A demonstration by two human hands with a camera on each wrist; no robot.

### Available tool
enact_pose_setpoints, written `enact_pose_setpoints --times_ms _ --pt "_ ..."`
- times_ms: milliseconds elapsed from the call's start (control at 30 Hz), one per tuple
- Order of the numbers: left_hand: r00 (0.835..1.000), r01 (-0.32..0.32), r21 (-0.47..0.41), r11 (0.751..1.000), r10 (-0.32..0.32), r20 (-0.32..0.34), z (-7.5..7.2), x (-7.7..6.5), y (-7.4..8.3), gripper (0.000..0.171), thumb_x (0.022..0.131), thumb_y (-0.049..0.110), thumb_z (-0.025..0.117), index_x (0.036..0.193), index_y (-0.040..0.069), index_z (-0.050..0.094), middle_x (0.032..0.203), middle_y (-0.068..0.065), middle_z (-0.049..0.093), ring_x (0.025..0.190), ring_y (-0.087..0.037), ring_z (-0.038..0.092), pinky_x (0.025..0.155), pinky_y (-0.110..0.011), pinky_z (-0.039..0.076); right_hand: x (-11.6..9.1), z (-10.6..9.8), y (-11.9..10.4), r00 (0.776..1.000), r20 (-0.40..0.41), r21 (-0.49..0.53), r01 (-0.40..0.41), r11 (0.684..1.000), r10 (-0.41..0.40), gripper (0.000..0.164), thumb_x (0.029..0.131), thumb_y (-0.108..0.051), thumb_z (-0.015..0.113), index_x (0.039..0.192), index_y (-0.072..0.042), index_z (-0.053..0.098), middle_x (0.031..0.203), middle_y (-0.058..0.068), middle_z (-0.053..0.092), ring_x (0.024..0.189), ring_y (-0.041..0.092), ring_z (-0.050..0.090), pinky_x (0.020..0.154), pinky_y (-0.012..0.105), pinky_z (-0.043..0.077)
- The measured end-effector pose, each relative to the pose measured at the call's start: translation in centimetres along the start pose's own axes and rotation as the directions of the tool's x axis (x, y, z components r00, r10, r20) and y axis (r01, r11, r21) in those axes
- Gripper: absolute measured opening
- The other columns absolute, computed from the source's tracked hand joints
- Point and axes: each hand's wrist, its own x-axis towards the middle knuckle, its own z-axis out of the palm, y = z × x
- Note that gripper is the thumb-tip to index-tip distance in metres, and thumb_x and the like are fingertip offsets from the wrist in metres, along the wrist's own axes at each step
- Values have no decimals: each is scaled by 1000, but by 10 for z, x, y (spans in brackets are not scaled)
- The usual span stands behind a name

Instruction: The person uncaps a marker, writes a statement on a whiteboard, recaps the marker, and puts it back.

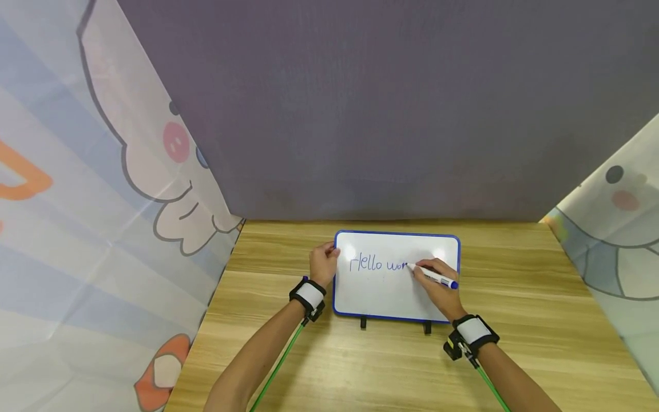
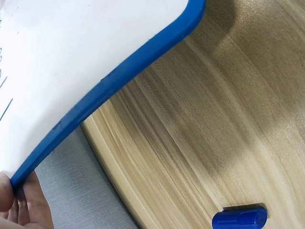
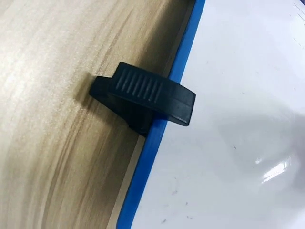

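Observation:
A whiteboard (image 1: pixel 381 294) with a blue frame leans on small black feet (image 1: pixel 363 322). Blue handwriting on it reads "Hello wor", with the last letter at the pen tip. My left hand (image 1: pixel 323 264) grips the board's left edge; in the left wrist view its thumb (image 2: pixel 5 193) lies on the front and fingers are behind the frame. Between the thumb and fingers of my right hand (image 1: pixel 441 292) is a white marker (image 1: pixel 435 277) with a blue end, its tip at the writing. The right wrist view shows the board's lower edge in a black foot (image 3: pixel 152 93), but not the marker.
A blue marker cap (image 2: pixel 239 218) lies on the wooden table (image 1: pixel 268 263) left of the board. Behind the table stands a grey wall panel (image 1: pixel 381 114). Cartoon-printed cloths (image 1: pixel 103 257) hang at both sides.

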Motion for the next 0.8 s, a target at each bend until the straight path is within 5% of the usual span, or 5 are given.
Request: enact_pose_setpoints --times_ms 567,800 --pt "1000 5 -1 1000 -5 -5 1 -2 -4 19 85 2 62 101 -4 69 87 -18 71 74 -23 66 64 -30 55 1 -2 1 999 5 7 37 999 -37 11 76 5 70 86 6 69 81 16 67 76 10 61 70 7 45" --pt "1000 -28 -5 1000 28 -13 0 -1 -2 19 85 1 63 101 -5 70 87 -19 72 73 -23 66 63 -30 55 0 1 29 999 10 12 34 999 -34 11 76 4 71 86 2 70 81 13 67 76 2 58 69 7 45"
